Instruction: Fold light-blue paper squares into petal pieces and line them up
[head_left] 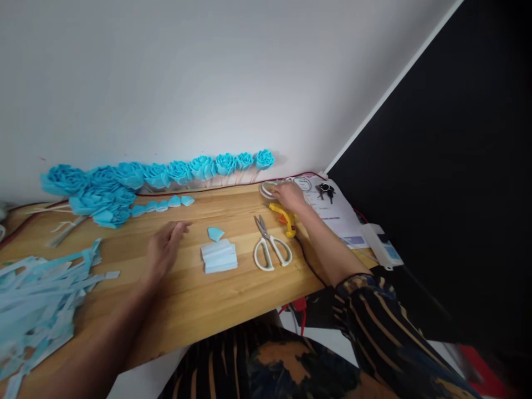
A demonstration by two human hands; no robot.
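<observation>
My left hand is just above the wooden table, fingers stretched to the right and nothing visible in them. To its right lie a cut blue crepe-paper petal and a stack of pale blue paper pieces. My right hand is at the back, its fingers curled at the rim of a white roll of tape; the fingertips are partly hidden. Nearer me lie a yellow glue gun and white-handled scissors with blades slightly apart.
Several blue paper roses line the wall, with small folded petals before them. Paper strips are heaped at the left. Keys rest on printed sheets; a white power strip is at the right edge.
</observation>
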